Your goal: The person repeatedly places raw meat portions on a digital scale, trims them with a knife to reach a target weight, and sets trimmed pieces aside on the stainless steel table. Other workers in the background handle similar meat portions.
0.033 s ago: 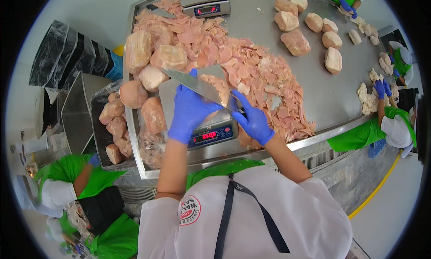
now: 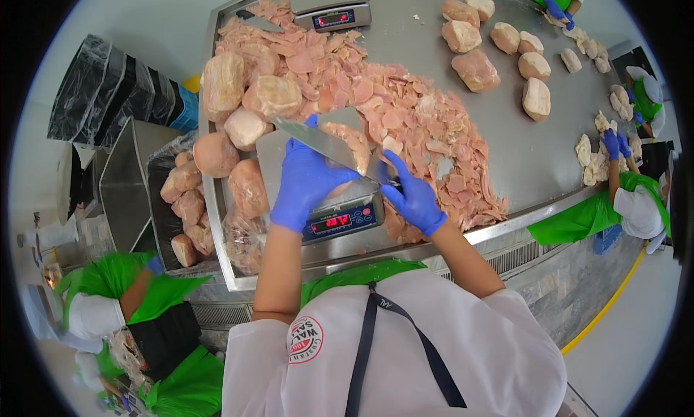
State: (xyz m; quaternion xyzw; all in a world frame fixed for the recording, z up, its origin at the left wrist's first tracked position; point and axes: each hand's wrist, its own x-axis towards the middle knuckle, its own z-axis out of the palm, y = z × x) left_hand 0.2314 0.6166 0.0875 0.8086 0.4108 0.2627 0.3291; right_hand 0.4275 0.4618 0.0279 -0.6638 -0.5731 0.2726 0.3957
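Observation:
My left hand (image 2: 307, 182), in a blue glove, is closed round a pale pink piece of meat (image 2: 350, 141) above a bench scale (image 2: 340, 218) with a lit red display. My right hand (image 2: 416, 200), also gloved in blue, grips the handle of a large knife (image 2: 318, 142). Its wide blade slants up and left across the meat, passing close to my left fingers and hiding part of the piece. Thin meat slices (image 2: 412, 113) are heaped just beyond and right of my hands. Several whole rounded meat pieces (image 2: 246, 126) lie left of the scale.
A second scale (image 2: 332, 18) and another knife (image 2: 259, 20) lie at the table's far left. More meat chunks (image 2: 535, 99) sit on the steel table (image 2: 405, 26). A lined bin of meat (image 2: 181, 207) stands left. Co-workers in green aprons (image 2: 578, 218) work at the right and lower left.
My right hand has shifted slightly right, drawing the knife blade a little right and down across the meat. The near scale's reading has changed. My left hand stays in place.

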